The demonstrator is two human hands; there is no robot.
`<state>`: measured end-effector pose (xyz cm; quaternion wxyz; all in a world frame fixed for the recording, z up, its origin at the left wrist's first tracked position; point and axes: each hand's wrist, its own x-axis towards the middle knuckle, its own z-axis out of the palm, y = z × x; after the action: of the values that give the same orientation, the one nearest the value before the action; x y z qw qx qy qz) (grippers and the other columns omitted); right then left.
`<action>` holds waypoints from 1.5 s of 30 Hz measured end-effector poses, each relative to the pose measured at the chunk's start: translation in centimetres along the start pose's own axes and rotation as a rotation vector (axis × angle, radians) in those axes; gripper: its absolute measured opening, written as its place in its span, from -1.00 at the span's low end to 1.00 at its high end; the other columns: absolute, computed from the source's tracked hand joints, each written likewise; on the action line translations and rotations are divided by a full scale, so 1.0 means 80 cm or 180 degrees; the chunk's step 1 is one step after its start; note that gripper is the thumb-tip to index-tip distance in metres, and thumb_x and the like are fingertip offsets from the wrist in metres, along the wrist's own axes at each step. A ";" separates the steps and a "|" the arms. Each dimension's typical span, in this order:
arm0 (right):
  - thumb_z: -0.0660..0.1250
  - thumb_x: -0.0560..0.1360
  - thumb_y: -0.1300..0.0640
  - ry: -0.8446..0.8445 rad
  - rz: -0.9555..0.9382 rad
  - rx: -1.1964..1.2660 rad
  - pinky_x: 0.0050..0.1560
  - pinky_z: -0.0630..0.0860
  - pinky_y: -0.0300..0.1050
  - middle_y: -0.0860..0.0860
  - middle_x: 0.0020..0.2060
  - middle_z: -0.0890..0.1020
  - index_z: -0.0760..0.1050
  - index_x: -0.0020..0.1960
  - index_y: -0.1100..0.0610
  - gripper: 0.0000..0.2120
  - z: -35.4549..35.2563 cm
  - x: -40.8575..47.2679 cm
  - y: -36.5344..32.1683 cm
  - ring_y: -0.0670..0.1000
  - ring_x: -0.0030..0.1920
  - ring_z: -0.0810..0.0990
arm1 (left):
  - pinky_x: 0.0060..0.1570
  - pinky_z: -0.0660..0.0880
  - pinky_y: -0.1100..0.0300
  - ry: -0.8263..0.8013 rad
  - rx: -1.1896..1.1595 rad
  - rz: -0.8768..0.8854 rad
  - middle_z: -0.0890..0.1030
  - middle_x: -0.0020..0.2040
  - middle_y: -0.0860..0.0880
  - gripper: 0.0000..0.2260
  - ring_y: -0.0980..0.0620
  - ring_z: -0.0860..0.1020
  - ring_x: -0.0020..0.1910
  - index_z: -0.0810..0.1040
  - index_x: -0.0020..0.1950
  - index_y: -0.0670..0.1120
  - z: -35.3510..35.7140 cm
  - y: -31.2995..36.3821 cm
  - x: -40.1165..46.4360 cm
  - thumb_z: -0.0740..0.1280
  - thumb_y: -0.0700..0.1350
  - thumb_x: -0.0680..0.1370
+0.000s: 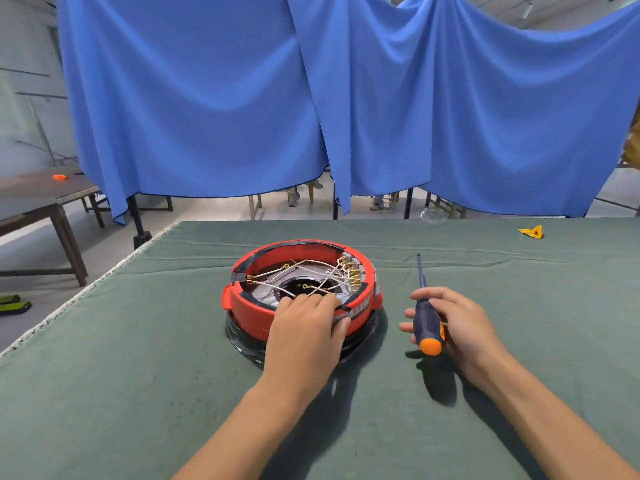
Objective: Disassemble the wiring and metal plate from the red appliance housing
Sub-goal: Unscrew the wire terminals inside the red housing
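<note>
Flanking the red housing (301, 299): screwdriver (427, 317), yellow scrap (531, 232).

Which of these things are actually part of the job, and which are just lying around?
In use:
round red plastic appliance housing
pale wires with brass terminals
blue-and-orange-handled screwdriver

Lying about:
yellow plastic piece
small orange object on side table
</note>
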<state>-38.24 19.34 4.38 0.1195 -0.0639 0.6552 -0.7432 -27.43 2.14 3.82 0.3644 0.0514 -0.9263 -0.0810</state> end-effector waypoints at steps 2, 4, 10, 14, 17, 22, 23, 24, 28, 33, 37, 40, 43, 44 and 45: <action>0.03 0.56 0.33 -0.0182 -0.0183 0.0302 -0.34 0.64 -0.03 0.27 -0.13 0.66 0.60 -0.03 0.16 -0.65 0.001 -0.003 -0.005 0.23 -0.23 0.69 | -0.18 0.49 0.06 0.0026 -0.0054 0.0060 0.63 -0.21 0.01 -0.87 -0.05 0.58 -0.21 0.61 -0.10 -0.08 0.000 -0.002 -0.004 0.47 -0.11 0.39; 0.05 0.54 0.38 -0.0250 -0.0637 0.0041 -0.15 0.63 0.03 0.23 -0.08 0.68 0.61 0.03 0.06 -0.60 0.002 -0.005 -0.005 0.23 -0.08 0.67 | -0.15 0.49 0.04 0.0020 -0.0069 0.0095 0.62 -0.18 0.00 -0.87 -0.06 0.57 -0.18 0.60 -0.07 -0.09 -0.001 -0.003 -0.007 0.39 -0.11 0.42; 0.50 0.30 0.21 0.0374 -0.2510 -0.2604 -0.30 0.39 -0.21 -0.07 -0.46 0.52 0.53 -0.10 -0.14 -0.69 0.008 -0.013 0.001 -0.12 -0.24 0.45 | -0.13 0.48 0.00 0.0139 -0.0028 0.0151 0.59 -0.09 -0.04 -0.84 -0.11 0.52 -0.11 0.59 -0.03 -0.12 -0.001 -0.001 -0.007 0.34 -0.14 0.42; 0.50 0.26 0.03 0.1011 -0.3142 -0.3033 -0.45 0.28 -0.28 -0.06 -0.49 0.46 0.57 -0.14 -0.05 -0.80 0.016 -0.016 0.007 -0.07 -0.32 0.45 | -0.09 0.48 -0.03 0.0207 0.0042 0.0066 0.59 -0.05 -0.04 -0.83 -0.12 0.51 -0.07 0.61 -0.04 -0.11 -0.007 -0.004 -0.010 0.33 -0.10 0.42; 0.27 0.29 -0.14 0.1502 -0.3519 -0.3036 -0.49 0.32 -0.25 -0.06 -0.54 0.49 0.55 -0.24 0.04 -0.74 0.019 -0.021 0.003 0.08 -0.50 0.53 | -0.09 0.50 -0.01 0.0104 0.0136 0.0018 0.61 -0.09 -0.02 -0.84 -0.10 0.54 -0.10 0.62 -0.01 -0.08 -0.012 -0.008 -0.014 0.43 -0.11 0.43; 0.35 0.28 -0.04 0.1887 -0.3408 -0.2841 -0.55 0.32 -0.21 0.00 -0.63 0.45 0.51 -0.32 0.05 -0.84 0.022 -0.030 -0.007 0.14 -0.60 0.46 | -0.08 0.46 0.02 -0.0150 0.0117 -0.0073 0.62 -0.14 -0.03 -0.83 -0.12 0.54 -0.10 0.65 0.04 -0.05 -0.023 -0.002 -0.014 0.43 -0.08 0.46; 0.35 0.28 -0.03 0.1898 -0.3311 -0.2772 -0.52 0.34 -0.20 0.03 -0.62 0.47 0.53 -0.33 0.07 -0.83 0.025 -0.031 -0.008 0.17 -0.59 0.47 | -0.08 0.43 0.05 -0.0193 0.0244 -0.0083 0.61 -0.12 -0.02 -0.85 -0.11 0.53 -0.07 0.64 0.04 -0.03 -0.025 0.003 -0.013 0.38 -0.05 0.50; 0.32 0.31 -0.06 0.1819 -0.3125 -0.2583 -0.49 0.43 -0.15 0.07 -0.59 0.51 0.56 -0.32 0.10 -0.78 0.028 -0.032 -0.011 0.19 -0.55 0.51 | -0.06 0.38 0.08 -0.0280 0.0415 -0.0129 0.60 -0.08 0.00 -0.84 -0.08 0.52 -0.02 0.61 0.06 0.01 -0.026 0.010 -0.011 0.31 0.00 0.53; 0.39 0.40 0.04 0.1015 -0.2870 -0.1355 -0.33 0.57 0.11 0.04 -0.39 0.63 0.63 -0.12 0.08 -0.87 0.035 -0.033 -0.026 0.20 -0.41 0.59 | -0.19 0.32 0.14 -0.0668 0.1003 -0.0145 0.60 0.02 -0.01 -0.80 -0.08 0.55 0.03 0.55 0.07 -0.02 -0.031 0.038 0.004 0.20 0.02 0.57; 0.39 0.44 0.26 0.0583 -0.2032 -0.0146 -0.44 0.51 -0.21 0.09 -0.28 0.67 0.60 -0.22 0.09 -0.89 0.053 -0.027 -0.053 0.17 -0.35 0.65 | -0.29 0.25 0.13 -0.1047 0.0824 0.0232 0.61 -0.12 -0.11 -0.72 -0.16 0.54 -0.12 0.51 -0.21 -0.04 -0.053 0.049 0.047 0.16 0.07 0.58; 0.36 0.45 0.26 0.0456 -0.1891 0.0097 -0.43 0.49 -0.25 0.09 -0.33 0.68 0.62 -0.14 0.15 -0.93 0.060 -0.020 -0.066 0.06 -0.40 0.66 | -0.31 0.24 0.13 -0.0812 0.0532 -0.0091 0.58 -0.24 -0.05 -0.70 -0.10 0.42 -0.23 0.46 -0.28 -0.07 -0.059 0.017 0.077 0.17 0.05 0.58; 0.35 0.48 0.25 0.0393 -0.1878 0.0249 -0.45 0.50 -0.24 0.08 -0.39 0.68 0.63 -0.06 0.13 -0.89 0.067 -0.011 -0.072 0.06 -0.42 0.65 | -0.23 0.33 0.15 -0.0676 0.0569 -0.0265 0.61 -0.08 0.05 -0.80 -0.01 0.50 -0.03 0.59 -0.07 -0.01 -0.049 -0.020 0.086 0.19 0.00 0.57; 0.36 0.49 0.20 0.0351 -0.1887 0.0372 -0.52 0.46 -0.22 0.08 -0.43 0.67 0.62 -0.09 0.10 -0.93 0.076 0.002 -0.079 0.10 -0.49 0.62 | 0.04 0.39 0.09 -0.1126 0.0766 -0.0429 0.50 0.22 0.06 -0.70 0.02 0.37 0.25 0.43 0.30 0.04 -0.032 -0.058 0.097 0.18 0.03 0.58; 0.37 0.49 0.16 0.0355 -0.1876 0.0393 -0.56 0.44 -0.22 0.09 -0.44 0.66 0.61 -0.13 0.10 -0.95 0.080 0.008 -0.081 0.11 -0.54 0.59 | 0.14 0.37 0.07 -0.1301 0.0808 -0.0496 0.45 0.29 0.04 -0.65 0.00 0.34 0.30 0.37 0.37 0.04 -0.026 -0.070 0.101 0.17 0.05 0.59; 0.39 0.48 0.12 0.0365 -0.1851 0.0407 -0.58 0.41 -0.22 0.09 -0.46 0.65 0.59 -0.16 0.10 -0.93 0.085 0.015 -0.083 0.11 -0.58 0.57 | 0.22 0.35 0.06 -0.1471 0.0801 -0.0574 0.43 0.33 0.02 -0.62 -0.03 0.33 0.32 0.33 0.40 0.05 -0.020 -0.079 0.105 0.16 0.07 0.59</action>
<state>-38.35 13.27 11.74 -0.1317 -0.1992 0.5669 -0.7884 -32.27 -5.50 9.39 0.1254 0.1587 -0.9793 -0.0071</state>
